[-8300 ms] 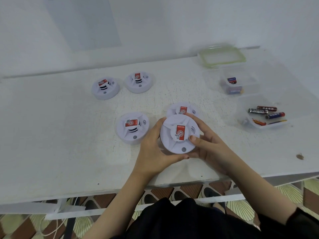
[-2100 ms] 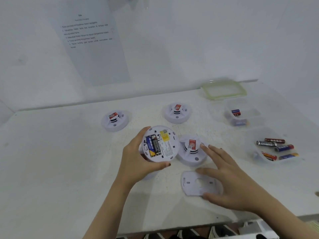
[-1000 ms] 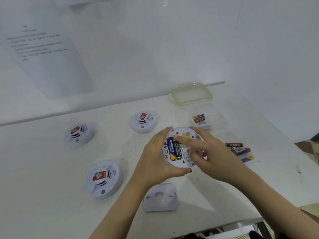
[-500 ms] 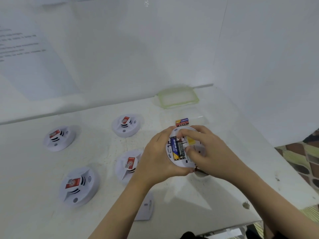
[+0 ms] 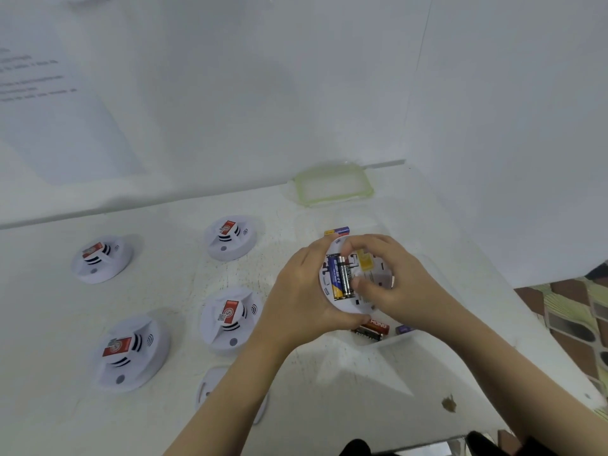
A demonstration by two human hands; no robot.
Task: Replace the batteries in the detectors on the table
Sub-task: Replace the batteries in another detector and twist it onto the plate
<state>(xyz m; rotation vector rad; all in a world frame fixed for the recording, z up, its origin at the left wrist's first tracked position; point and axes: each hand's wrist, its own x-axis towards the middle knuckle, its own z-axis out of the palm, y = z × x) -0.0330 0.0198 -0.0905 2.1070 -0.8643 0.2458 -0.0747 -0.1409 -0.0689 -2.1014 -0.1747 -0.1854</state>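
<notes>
We see bright, soft, even light and faint shadows on the white scratched table (image 5: 329, 416). All is slightly blurred; the printed paper sheet (image 5: 49, 120) is unreadable.

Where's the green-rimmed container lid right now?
Head view: the green-rimmed lid lies right of centre at the table's far edge, beyond the opened detector.

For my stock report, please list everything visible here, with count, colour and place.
detectors: four, white with red labels, on table
held detector: one, white, back up, in both hands
fitted batteries: two, blue and black, in held detector
loose batteries: several, mixed colours, around the hands, partly hidden
cover plate: one, white, near front edge, partly hidden
lid: one, green-rimmed, far table edge
paper sheet: one, white, wall
left hand: grips held detector
right hand: curled over held detector
</notes>
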